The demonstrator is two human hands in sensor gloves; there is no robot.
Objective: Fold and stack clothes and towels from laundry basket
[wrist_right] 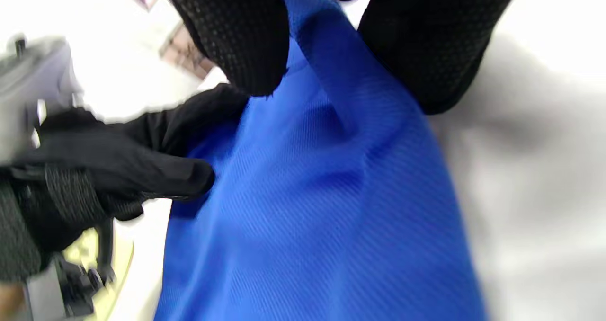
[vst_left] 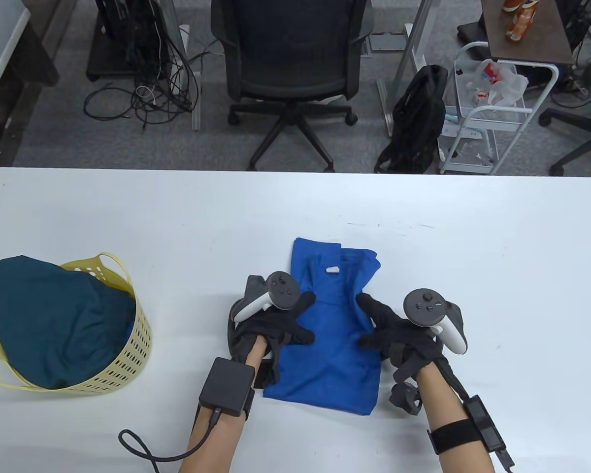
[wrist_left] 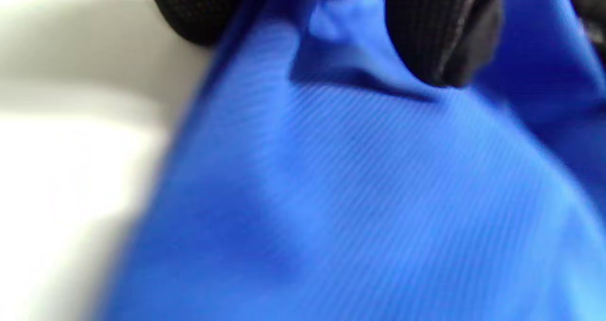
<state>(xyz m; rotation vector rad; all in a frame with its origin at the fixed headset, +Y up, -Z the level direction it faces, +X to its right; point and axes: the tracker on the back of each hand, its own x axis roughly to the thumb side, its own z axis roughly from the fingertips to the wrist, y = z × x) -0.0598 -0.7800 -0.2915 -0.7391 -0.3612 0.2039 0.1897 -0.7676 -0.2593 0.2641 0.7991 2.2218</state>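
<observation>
here we see a blue shirt (vst_left: 332, 340) lying partly folded on the white table (vst_left: 473, 246), close to the middle of its near edge, collar end toward the far edge. the left hand (vst_left: 271, 322) rests on the shirt's left side, fingers spread flat on the cloth. the right hand (vst_left: 399, 330) lies on the right side, its fingers also straight and pressing down, gripping nothing. by the table's left edge stands a yellow basket (vst_left: 128, 354), well apart from the shirt, with a dark teal cloth (vst_left: 49, 325) heaped in it.
</observation>
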